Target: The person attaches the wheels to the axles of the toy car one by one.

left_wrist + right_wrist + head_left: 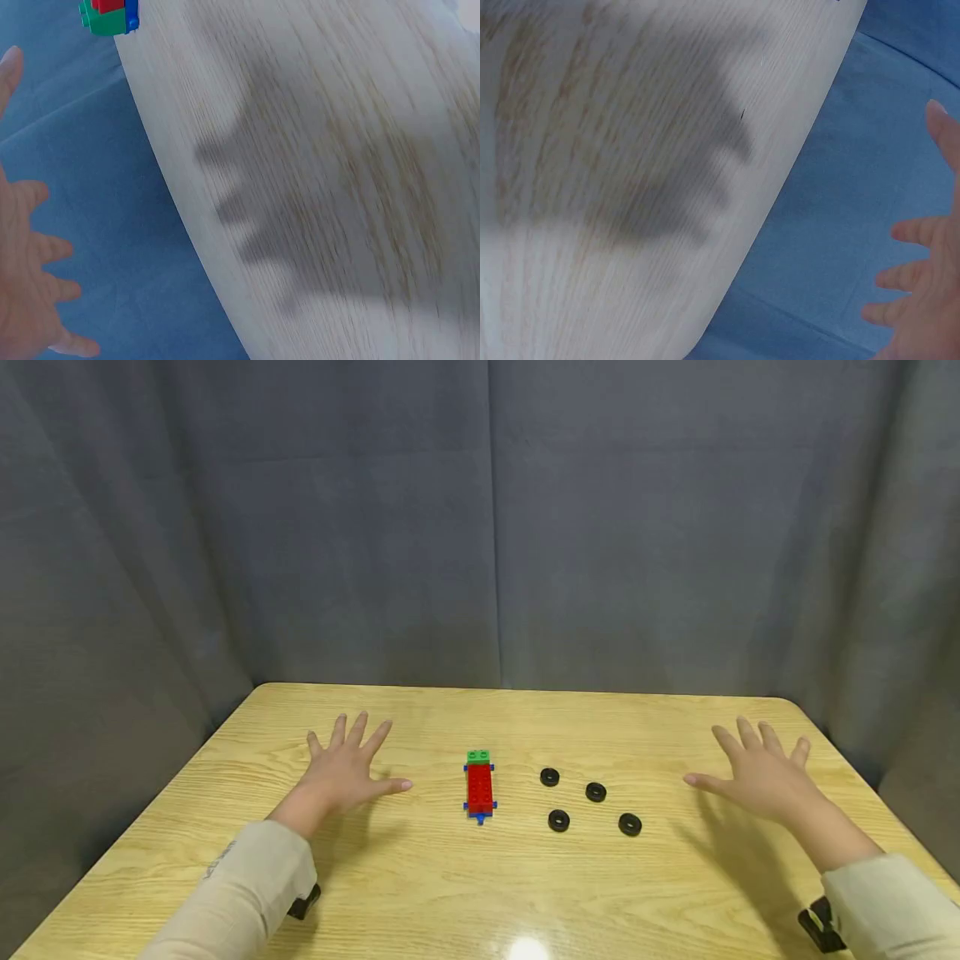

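A toy car base (480,789) made of red, green and blue building bricks lies on the table near its middle, its blue axle ends sticking out on both sides. To its right are several small black tires (596,792), lying flat and apart from one another. My left hand (343,775) hovers over the table left of the car base, fingers spread, holding nothing. On the far side of the tires, my right hand (768,777) is likewise spread above the tabletop with nothing in it. The left wrist view catches the green end (109,21) of the car base at its top edge.
The wooden table (420,877) has rounded back corners. A grey curtain (375,543) hangs behind it and along both sides. Both hands cast shadows on the wood. Black wrist mounts (303,903) show below the sleeve cuffs.
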The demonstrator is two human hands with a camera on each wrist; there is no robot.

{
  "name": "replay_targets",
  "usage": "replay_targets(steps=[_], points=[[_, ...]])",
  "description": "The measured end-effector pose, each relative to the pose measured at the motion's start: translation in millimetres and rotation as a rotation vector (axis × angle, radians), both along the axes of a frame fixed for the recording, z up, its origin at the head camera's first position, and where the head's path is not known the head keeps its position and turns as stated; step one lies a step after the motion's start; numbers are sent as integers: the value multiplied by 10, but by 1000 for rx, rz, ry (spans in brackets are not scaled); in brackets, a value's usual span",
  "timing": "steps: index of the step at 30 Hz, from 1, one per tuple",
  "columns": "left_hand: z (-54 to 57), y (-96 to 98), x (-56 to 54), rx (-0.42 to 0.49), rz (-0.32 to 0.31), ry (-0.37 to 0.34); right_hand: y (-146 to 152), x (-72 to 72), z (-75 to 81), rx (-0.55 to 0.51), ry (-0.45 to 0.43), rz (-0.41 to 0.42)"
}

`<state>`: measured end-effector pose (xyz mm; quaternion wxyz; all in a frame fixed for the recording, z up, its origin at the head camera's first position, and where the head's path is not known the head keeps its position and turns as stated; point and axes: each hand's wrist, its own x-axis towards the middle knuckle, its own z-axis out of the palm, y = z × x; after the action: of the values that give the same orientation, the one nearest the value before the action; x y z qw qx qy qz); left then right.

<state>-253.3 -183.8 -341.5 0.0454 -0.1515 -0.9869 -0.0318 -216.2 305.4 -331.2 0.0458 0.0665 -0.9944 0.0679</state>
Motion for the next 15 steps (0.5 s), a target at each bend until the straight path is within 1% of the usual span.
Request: replay_targets(steps=[3,10,15], points=[[-10,39,-4,20,-18,-9,-18,2,-8,10,2,12],[-42,123,-20,29,-48,-3,-42,7,-10,0,24,52],[-74,157,-28,62,-76,-25,-66,16,-11,-1,14,82]])
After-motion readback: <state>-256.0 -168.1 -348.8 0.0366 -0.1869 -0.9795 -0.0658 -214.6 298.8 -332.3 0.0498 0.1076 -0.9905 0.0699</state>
